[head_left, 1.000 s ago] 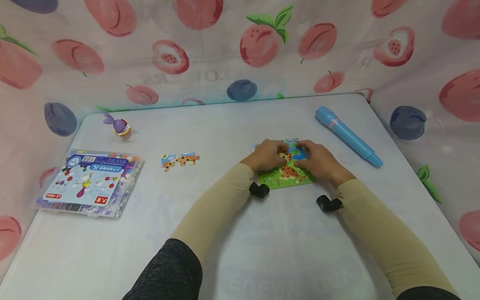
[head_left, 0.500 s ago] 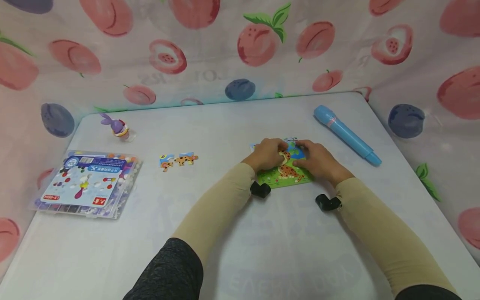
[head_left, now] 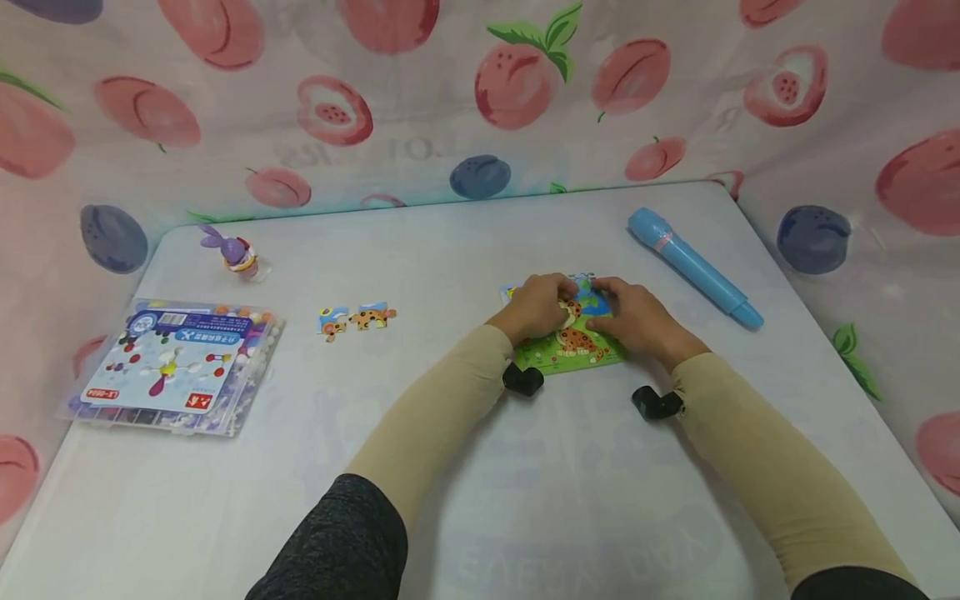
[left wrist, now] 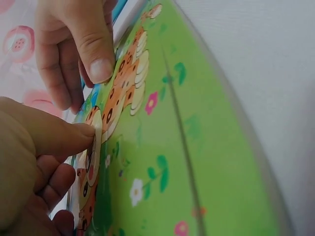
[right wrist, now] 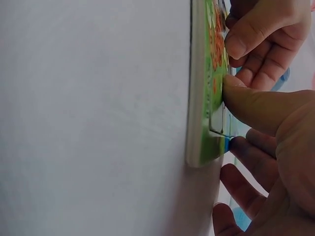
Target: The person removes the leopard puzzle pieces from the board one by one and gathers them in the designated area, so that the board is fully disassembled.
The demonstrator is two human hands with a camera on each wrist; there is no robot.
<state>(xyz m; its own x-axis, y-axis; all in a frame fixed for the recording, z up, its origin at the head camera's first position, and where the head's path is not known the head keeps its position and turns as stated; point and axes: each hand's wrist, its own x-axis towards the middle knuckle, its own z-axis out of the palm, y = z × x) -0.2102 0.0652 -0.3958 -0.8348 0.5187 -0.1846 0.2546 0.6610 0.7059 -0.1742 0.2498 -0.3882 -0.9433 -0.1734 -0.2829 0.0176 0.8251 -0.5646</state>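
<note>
A jigsaw puzzle board (head_left: 562,363), with a spotted leopard on green grass, lies flat on the white table. Over its left part, my left hand (head_left: 534,305) pinches a puzzle piece (left wrist: 97,125) of the leopard picture; the thumb lies along its pale edge, while the forefinger's tip is hidden in the left wrist view. At the board's right side is my right hand (head_left: 641,321). Its thumb (right wrist: 236,88) presses on the picture and the other fingers rest loosely by the edge. Two loose puzzle pieces, one with a face (head_left: 332,323) and one spotted (head_left: 371,317), lie further left.
A blue microphone-shaped toy (head_left: 697,268) lies behind my right hand. On the left is a clear plastic case (head_left: 168,367) of coloured beads or balls with a printed label. A purple rabbit-like figurine (head_left: 234,252) stands behind it. A fruit-print curtain (head_left: 420,100) borders the table.
The head view shifts slightly. Both hands stay at the puzzle board in nearly the same pose, and the loose pieces lie where they were.
</note>
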